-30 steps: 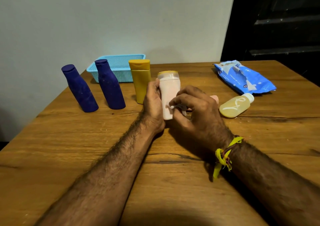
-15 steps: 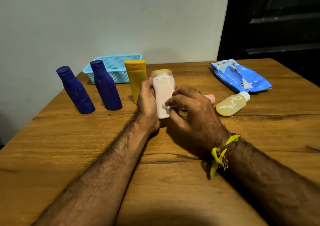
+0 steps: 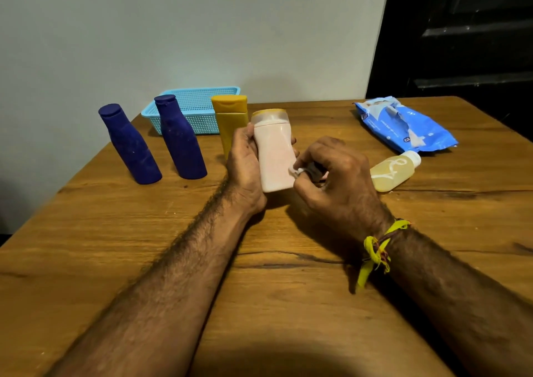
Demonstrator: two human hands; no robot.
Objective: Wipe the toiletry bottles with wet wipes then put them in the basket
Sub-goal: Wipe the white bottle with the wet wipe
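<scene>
My forearms reach over the desk [image 3: 86, 232]; a yellow thread band [image 3: 375, 249] circles my right wrist. My left hand [image 3: 245, 168] curls around the pale pink bottle [image 3: 274, 157], holding it upright just above the wood. My right hand [image 3: 334, 186] pinches a small wad of wet wipe [image 3: 294, 170] against the bottle's lower right side; most of the wipe is hidden under my fingers. Behind that hand lies a clear yellowish bottle [image 3: 393, 171]. Farther back stand 2 dark blue bottles [image 3: 129, 145], a mustard bottle [image 3: 232, 119] partly hidden by my left hand, the blue basket [image 3: 199, 105] and a torn wipes pack [image 3: 403, 125].
</scene>
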